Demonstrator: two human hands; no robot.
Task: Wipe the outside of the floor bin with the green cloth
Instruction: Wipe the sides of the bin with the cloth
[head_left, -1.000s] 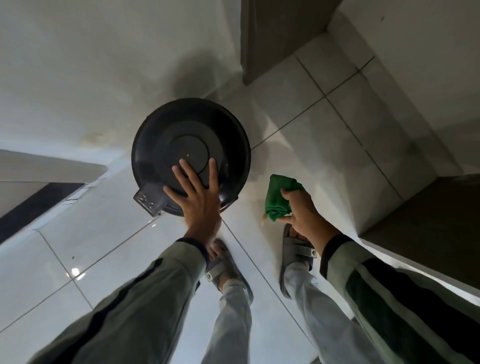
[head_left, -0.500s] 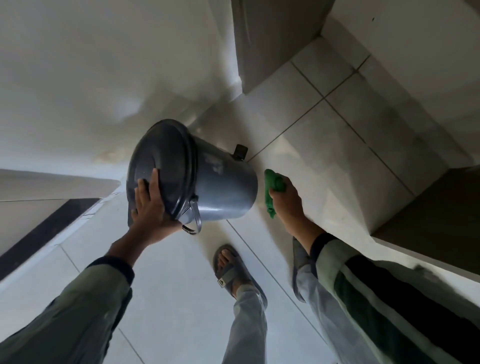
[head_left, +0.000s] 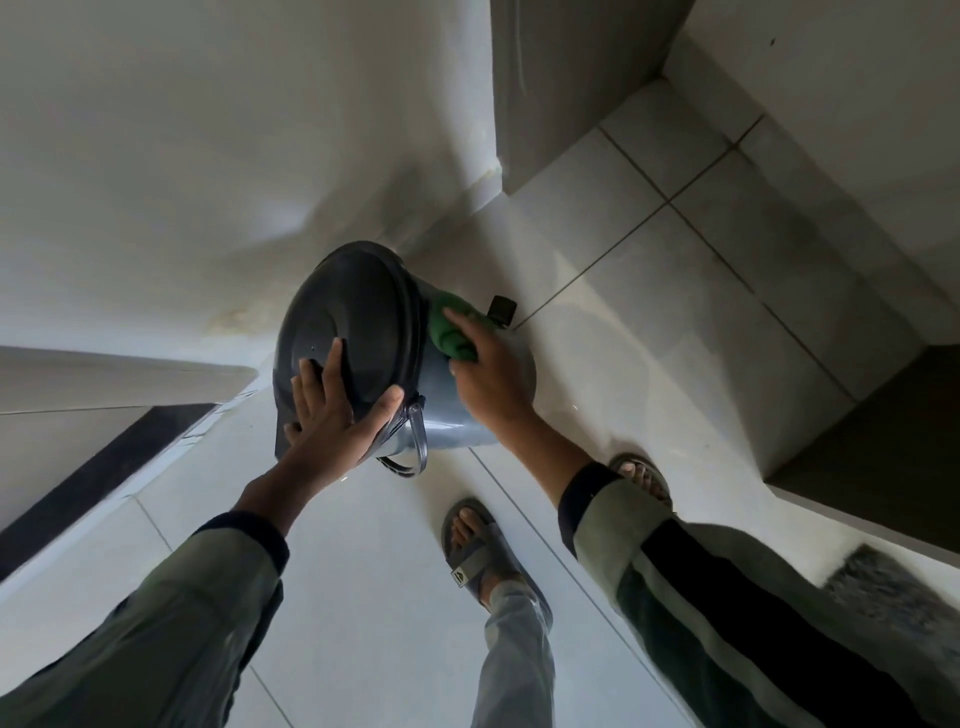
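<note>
The dark grey floor bin (head_left: 447, 421) is tipped over to the left, its round black lid (head_left: 358, 322) facing me and its pedal (head_left: 502, 310) sticking out at the far side. My left hand (head_left: 332, 415) grips the lid's lower rim, fingers spread on the lid, thumb near the wire handle (head_left: 410, 441). My right hand (head_left: 493, 379) presses the green cloth (head_left: 447, 327) against the bin's side wall just behind the lid. Part of the cloth is hidden under my fingers.
White glossy floor tiles (head_left: 649, 291) lie all around. A white wall (head_left: 208, 156) stands behind the bin and a brown door frame (head_left: 561, 93) rises at the back. My sandalled feet (head_left: 478, 545) stand below the bin. A dark ledge (head_left: 883, 441) lies at the right.
The bin went from upright to tilted left. My left hand shifted to the lid's rim. My right hand brought the cloth from beside the bin onto its side wall.
</note>
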